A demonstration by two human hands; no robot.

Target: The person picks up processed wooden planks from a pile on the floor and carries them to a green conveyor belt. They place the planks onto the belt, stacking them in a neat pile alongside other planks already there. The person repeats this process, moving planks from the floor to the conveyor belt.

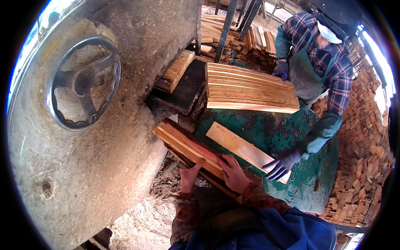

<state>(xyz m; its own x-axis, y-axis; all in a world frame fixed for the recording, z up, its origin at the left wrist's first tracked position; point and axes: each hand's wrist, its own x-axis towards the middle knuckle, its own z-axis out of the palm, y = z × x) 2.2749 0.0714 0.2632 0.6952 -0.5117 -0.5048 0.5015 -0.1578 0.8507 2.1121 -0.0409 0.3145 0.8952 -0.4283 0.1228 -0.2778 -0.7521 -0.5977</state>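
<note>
Reddish-brown long wooden boards (191,146) just left of the worn green metal table (258,127) — probably stiff, kinda heavy — are held by bare left hand (189,176) and right hand (234,174) along opposite long edges, likely the best grip.

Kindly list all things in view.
Machine housing: one, beige, left
Handwheel: one, grey, on housing
Table: one, green, right
Board stack: one, tan, upper centre
Loose board: one, pale, on table
Small stack: one, tan, beside housing
Wood piles: several, brown, right and background
Sawdust: uncounted, pale, lower left
Worker: one, dark plaid, upper right
Held boards: several, brown, centre
Left hand: one, bare, on boards
Right hand: one, bare, on boards
Own garment: one, blue, bottom
</note>
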